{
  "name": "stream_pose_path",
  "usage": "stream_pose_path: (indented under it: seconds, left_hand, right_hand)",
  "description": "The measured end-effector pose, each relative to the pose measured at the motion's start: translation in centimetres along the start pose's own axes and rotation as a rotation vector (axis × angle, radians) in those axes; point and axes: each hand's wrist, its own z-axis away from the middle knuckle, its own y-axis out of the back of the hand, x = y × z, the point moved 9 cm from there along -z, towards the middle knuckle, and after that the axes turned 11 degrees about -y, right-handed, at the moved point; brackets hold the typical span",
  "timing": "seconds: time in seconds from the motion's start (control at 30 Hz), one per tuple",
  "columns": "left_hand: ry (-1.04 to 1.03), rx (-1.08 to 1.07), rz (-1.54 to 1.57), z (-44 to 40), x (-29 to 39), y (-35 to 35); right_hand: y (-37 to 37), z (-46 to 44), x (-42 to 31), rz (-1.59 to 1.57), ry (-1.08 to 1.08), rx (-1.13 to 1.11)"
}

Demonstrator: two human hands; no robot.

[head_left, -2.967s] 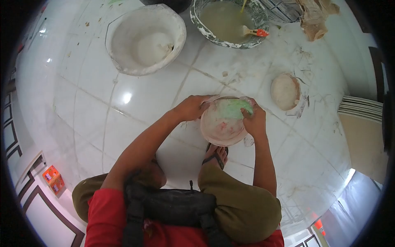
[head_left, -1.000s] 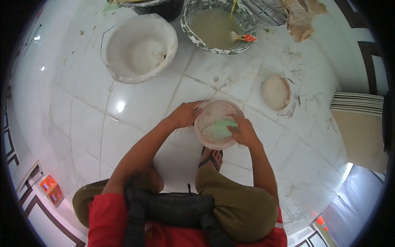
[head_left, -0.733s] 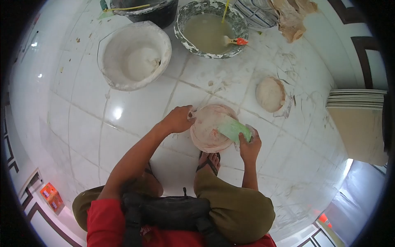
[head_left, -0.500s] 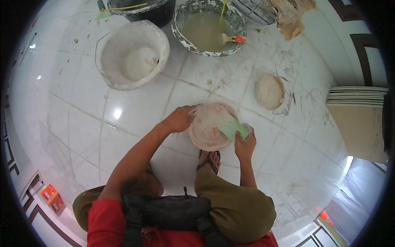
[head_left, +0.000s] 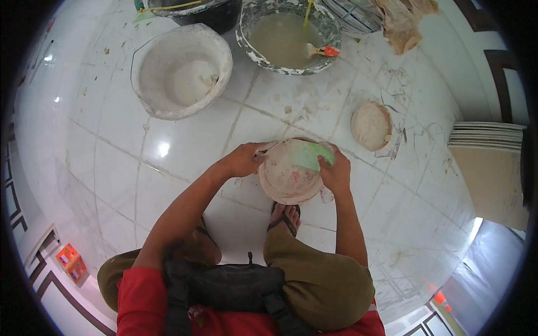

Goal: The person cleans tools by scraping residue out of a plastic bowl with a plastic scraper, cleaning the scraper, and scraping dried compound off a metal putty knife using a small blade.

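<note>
My left hand [head_left: 245, 159] is closed on the left rim of a small round tub [head_left: 274, 187], its inside smeared with whitish-pink residue. In my right hand [head_left: 337, 172] is a flat green scraper [head_left: 307, 155], thumb pressed on its face. The scraper's blade lies inside the tub near the upper right wall, and part of its far edge is hard to make out against the residue. The tub is held just in front of my sandalled foot [head_left: 286, 219], tilted slightly.
A whitened bucket [head_left: 143, 98] stands at upper left. Beside it, a basin [head_left: 252, 59] holds cloudy water and a paintbrush [head_left: 322, 51]. A small bowl of pale powder or paste [head_left: 371, 126] sits at right, near stacked boards [head_left: 487, 173]. Debris lies on the tiled floor.
My right hand and the green scraper have moved up along the tub's right side, and the scraper has turned more level. The tub is tilted a little differently; my left hand keeps its hold.
</note>
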Motion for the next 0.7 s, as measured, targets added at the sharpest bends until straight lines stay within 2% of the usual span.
stream_pose_path:
  seconds: [0.07, 0.13, 0.27, 0.33, 0.47, 0.57, 0.63, 0.67, 0.7]
  left_hand:
    - [-0.002, 0.002, -0.006, -0.1, -0.1, 0.0]
    - [0.017, 0.013, 0.095, 0.1, 0.2, -0.1]
    - [-0.002, -0.009, 0.032, 0.2, 1.7, 0.1]
    - [0.041, -0.016, -0.007, 0.3, 1.6, 0.2]
    - [0.059, 0.032, 0.124, 0.4, 0.7, -0.2]
    - [0.029, 0.036, 0.11, -0.1, -0.1, -0.2]
    - [-0.354, 0.138, -0.181, -0.8, 1.3, 0.3]
    - [-0.356, 0.134, -0.178, -0.9, 1.2, 0.2]
    - [-0.253, 0.11, -0.13, -0.8, 2.0, 0.4]
  right_hand:
    - [0.1, -1.1, -1.2, 0.03, 0.034, -0.024]
    - [-0.9, -2.1, -2.8, 0.082, 0.105, -0.176]
    - [-3.3, -2.2, -5.3, 0.206, 0.122, -0.307]
    - [-6.2, -0.6, -5.6, 0.282, 0.276, -0.397]
    - [-5.3, 2.4, -3.7, 0.251, 0.281, -0.385]
    - [-2.7, 4.9, -2.0, 0.112, 0.233, -0.425]
    - [1.9, 4.9, 1.0, -0.023, -0.113, -0.143]
    - [2.2, 5.6, 1.8, -0.021, -0.117, -0.141]
    - [3.0, 5.9, 3.3, -0.039, -0.167, -0.058]
